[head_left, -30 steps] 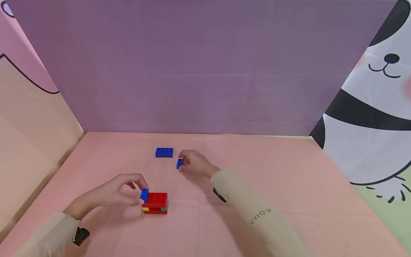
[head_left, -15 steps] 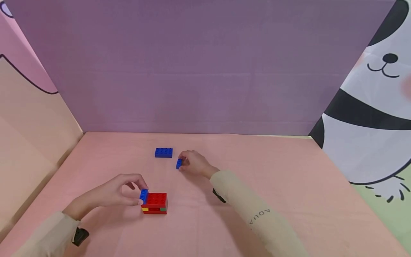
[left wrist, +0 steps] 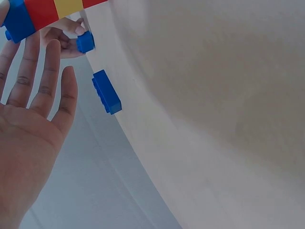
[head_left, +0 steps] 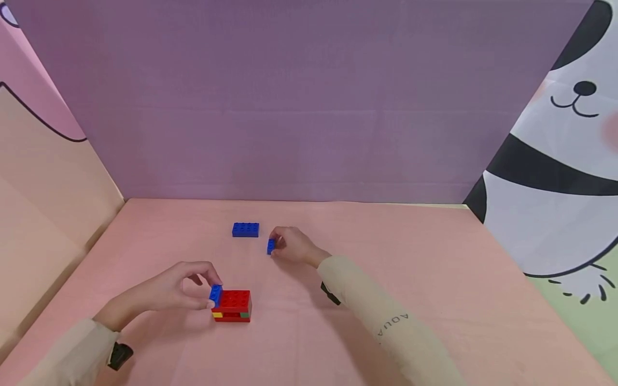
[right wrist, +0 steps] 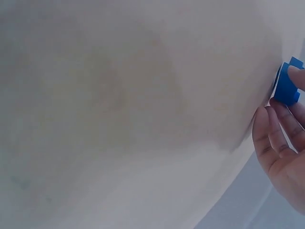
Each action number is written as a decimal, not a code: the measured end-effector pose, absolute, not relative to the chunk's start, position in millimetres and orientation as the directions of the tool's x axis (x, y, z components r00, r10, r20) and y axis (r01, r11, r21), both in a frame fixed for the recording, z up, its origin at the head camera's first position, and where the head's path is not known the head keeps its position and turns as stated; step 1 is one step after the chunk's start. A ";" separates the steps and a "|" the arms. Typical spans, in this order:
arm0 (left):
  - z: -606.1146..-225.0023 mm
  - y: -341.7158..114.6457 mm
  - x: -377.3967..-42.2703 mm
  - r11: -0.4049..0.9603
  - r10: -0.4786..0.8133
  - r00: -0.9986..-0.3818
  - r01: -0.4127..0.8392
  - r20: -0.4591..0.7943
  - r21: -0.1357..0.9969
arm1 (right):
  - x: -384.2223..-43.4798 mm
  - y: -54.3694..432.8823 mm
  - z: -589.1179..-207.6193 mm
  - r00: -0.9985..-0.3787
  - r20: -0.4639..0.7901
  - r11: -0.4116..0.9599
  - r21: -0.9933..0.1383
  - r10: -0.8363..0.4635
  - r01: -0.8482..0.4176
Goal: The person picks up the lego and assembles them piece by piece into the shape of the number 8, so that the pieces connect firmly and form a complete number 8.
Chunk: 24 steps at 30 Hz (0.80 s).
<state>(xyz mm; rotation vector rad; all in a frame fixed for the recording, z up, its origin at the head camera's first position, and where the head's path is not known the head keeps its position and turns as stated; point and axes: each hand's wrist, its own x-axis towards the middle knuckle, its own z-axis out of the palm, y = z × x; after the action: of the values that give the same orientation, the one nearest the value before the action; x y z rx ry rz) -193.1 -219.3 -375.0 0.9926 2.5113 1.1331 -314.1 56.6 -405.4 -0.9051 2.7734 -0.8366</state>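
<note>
My left hand (head_left: 166,289) pinches a small blue toy brick (head_left: 215,295) between thumb and fingertips. That brick sits on the left end of a stack, beside a red brick (head_left: 235,300) with studs on top. Below the red top, a yellow brick (head_left: 218,315) and a green brick (head_left: 245,315) stand apart over a red base (head_left: 233,320). Farther off, my right hand (head_left: 296,246) holds another small blue brick (head_left: 271,246) by its thumb and fingers, low at the table. The right wrist view shows this blue brick (right wrist: 287,86) under the thumb, its studs facing outward.
A longer blue brick (head_left: 245,230) lies studs up behind and left of the right hand. The pink tabletop (head_left: 410,279) meets a purple back wall (head_left: 299,107). Side panels rise at left and right, the right one printed with a panda (head_left: 579,134).
The small blue brick in my right hand has shifted very slightly to the right with the hand. My left hand and the stack hold their place.
</note>
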 end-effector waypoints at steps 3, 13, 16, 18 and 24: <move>-375.1 -219.3 -193.1 0.477 0.656 -0.751 0.493 0.079 0.728 | -313.3 58.0 -404.7 -0.816 0.073 0.668 -0.535 -0.574 -0.517; -374.7 -219.2 -192.3 0.473 0.656 -0.750 0.494 0.082 0.729 | -307.6 61.8 -401.1 -0.828 0.029 0.681 -0.552 -0.561 -0.481; -375.1 -219.3 -192.4 0.471 0.659 -0.747 0.500 0.087 0.726 | -305.0 62.8 -397.4 -0.824 0.033 0.681 -0.545 -0.566 -0.490; -375.4 -219.5 -192.4 0.470 0.661 -0.745 0.505 0.091 0.724 | -302.8 63.3 -394.3 -0.811 0.052 0.670 -0.535 -0.582 -0.515; -376.1 -219.9 -192.9 0.468 0.663 -0.741 0.520 0.105 0.714 | -287.7 63.1 -384.2 -0.790 0.024 0.656 -0.543 -0.612 -0.524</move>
<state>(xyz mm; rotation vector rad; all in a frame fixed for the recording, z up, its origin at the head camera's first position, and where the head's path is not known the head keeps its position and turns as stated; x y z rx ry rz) -192.9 -219.9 -376.1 1.0303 2.5272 1.1307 -287.7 63.1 -384.2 -0.9370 2.7097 -0.8114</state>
